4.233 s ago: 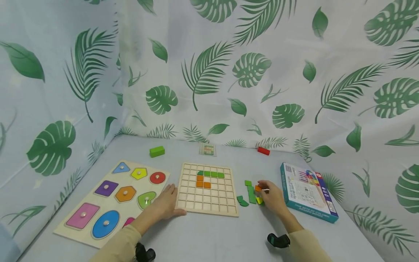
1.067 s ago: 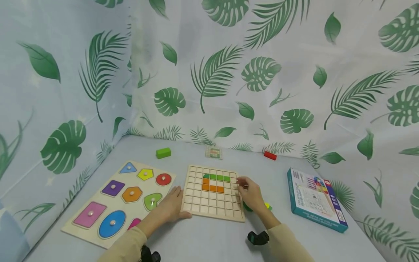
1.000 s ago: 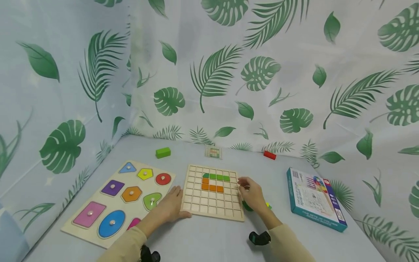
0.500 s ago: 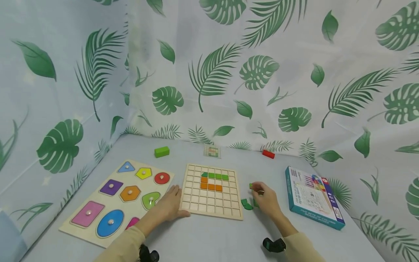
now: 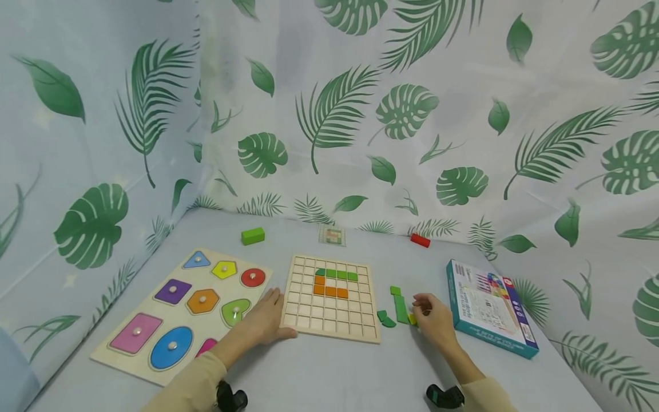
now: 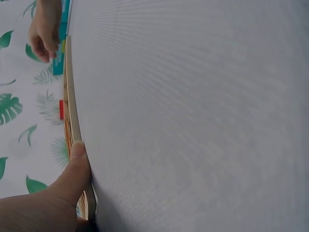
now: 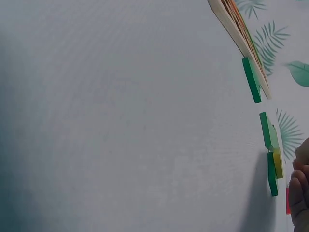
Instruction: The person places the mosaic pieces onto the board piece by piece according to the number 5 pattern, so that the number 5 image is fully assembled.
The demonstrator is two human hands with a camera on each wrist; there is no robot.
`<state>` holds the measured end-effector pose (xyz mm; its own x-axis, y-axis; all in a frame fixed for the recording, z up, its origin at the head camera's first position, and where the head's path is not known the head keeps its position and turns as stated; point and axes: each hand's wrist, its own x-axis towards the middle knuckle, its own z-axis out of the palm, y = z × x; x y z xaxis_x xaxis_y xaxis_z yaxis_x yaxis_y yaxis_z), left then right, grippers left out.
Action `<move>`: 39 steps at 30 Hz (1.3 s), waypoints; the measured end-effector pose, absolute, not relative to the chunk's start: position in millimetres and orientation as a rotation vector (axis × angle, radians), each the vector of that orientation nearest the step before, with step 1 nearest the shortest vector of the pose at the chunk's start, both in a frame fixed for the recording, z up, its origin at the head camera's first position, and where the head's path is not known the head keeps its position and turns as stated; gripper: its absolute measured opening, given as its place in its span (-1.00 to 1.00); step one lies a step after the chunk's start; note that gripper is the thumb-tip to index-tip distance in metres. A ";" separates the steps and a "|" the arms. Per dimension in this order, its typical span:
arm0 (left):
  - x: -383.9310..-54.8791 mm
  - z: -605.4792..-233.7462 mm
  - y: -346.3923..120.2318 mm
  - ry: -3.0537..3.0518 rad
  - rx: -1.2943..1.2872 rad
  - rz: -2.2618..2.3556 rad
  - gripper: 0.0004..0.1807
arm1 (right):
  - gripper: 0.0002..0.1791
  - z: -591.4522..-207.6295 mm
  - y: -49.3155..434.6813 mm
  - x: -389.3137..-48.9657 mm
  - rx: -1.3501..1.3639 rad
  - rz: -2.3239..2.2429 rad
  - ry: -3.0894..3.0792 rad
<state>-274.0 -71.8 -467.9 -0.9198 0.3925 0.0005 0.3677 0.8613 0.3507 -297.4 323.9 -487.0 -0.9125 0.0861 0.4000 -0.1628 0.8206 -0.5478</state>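
Note:
A wooden grid board [image 5: 329, 312] lies mid-table, bearing a row of green pieces [image 5: 340, 275] and several orange squares [image 5: 331, 291]. My left hand [image 5: 262, 320] rests at its near left corner, fingers along the left side; the thumb [image 6: 78, 159] touches the board's edge in the left wrist view. To the board's right lie a small green square [image 5: 394, 290], a longer green piece [image 5: 400, 309], dark green curved pieces [image 5: 387, 320] and a yellow piece [image 5: 412, 319]. My right hand [image 5: 435, 320] hovers beside the yellow piece, fingers loosely bent, nothing visible between them.
A knob puzzle board [image 5: 128, 366] with coloured shapes lies at the left. A boxed game [image 5: 491, 309] lies at the right. Farther back are a green block [image 5: 253, 236], a small pattern card [image 5: 332, 234] and a red block [image 5: 420, 240]. A leaf-print curtain [image 5: 329, 114] hangs behind.
More orange squares lie on the grid than at first. My right hand has moved from the board's right edge back to the loose pieces. My left hand stays at the board's corner.

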 end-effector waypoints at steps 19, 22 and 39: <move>-272.2 -468.2 -71.3 2.963 0.619 0.550 0.00 | -0.63 -489.5 325.5 -287.5 0.045 0.789 -2.698; -272.3 -468.0 -71.1 2.963 0.615 0.558 0.01 | -0.63 -487.9 324.8 -286.8 0.058 0.798 -2.694; -272.1 -466.5 -71.8 2.947 0.610 0.590 0.02 | -0.68 -479.4 313.5 -296.8 0.173 0.899 -2.649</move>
